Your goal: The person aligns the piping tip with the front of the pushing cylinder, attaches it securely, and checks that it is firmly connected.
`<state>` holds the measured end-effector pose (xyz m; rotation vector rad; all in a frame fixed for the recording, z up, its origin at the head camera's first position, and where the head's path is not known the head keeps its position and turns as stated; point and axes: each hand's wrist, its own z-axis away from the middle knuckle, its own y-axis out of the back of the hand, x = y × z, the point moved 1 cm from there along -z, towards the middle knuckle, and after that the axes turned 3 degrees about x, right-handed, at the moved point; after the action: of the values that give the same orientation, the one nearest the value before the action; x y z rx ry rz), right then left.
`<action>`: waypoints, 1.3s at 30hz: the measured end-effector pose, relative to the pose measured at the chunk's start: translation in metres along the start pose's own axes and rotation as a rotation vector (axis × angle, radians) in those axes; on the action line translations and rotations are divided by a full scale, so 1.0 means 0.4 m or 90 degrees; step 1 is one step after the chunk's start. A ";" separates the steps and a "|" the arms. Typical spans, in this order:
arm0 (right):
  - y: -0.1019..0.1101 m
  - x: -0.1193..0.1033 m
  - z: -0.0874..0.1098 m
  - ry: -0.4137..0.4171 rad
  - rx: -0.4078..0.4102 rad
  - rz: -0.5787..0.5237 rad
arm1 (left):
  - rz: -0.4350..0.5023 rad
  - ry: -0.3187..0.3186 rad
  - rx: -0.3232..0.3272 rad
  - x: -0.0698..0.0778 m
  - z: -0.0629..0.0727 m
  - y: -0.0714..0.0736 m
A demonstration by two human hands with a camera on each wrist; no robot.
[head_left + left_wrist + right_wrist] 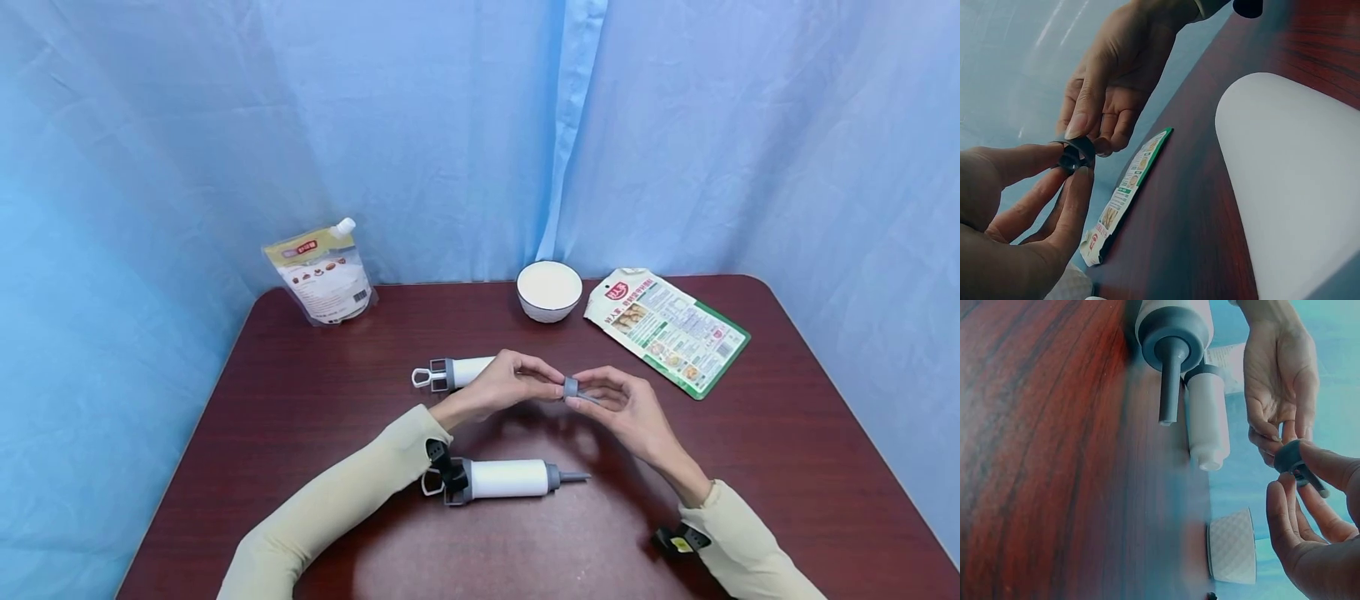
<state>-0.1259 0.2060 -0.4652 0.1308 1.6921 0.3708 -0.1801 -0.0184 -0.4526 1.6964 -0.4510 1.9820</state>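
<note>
A small grey nozzle cap [571, 387] with a thin spout is held up over the table between both hands. My left hand [498, 387] pinches the cap's wide, open end, its ring-shaped rim visible in the left wrist view. On the spout side, my right hand [637, 415] grips the same cap between thumb and fingers. Behind the left hand lies a white plunger tube [468, 371]; its bare white neck [1210, 464] shows in the right wrist view. Nearer the front, a second white plunger tube [510, 479] lies sideways with a grey nozzle [573, 477] on its end.
A white bowl [549, 310] with white contents stands at the back edge. To its right lies a flat green-and-white food packet [678, 333], cut open at one corner. A spouted pouch [324, 279] stands at the back left. Blue curtains [450, 125] surround the table.
</note>
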 end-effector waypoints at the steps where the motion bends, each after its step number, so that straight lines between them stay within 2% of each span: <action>1: -0.001 0.000 0.000 -0.002 -0.002 0.001 | 0.002 0.002 0.001 -0.002 0.000 0.001; 10: -0.003 -0.002 -0.006 -0.008 -0.007 0.021 | 0.066 0.026 -0.003 -0.009 -0.001 0.005; 28: -0.007 0.010 -0.008 -0.003 -0.011 0.038 | 0.049 0.015 -0.011 -0.010 0.006 0.011; 33: -0.006 0.014 -0.007 -0.006 -0.006 0.048 | 0.018 -0.001 -0.002 -0.009 0.013 0.020; 39: -0.006 0.018 -0.006 -0.017 -0.001 0.049 | -0.089 -0.049 0.013 0.000 0.027 0.049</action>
<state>-0.1293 0.2053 -0.4727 0.2000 1.6630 0.4260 -0.1823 -0.0405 -0.4495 1.7718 -0.3295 1.8325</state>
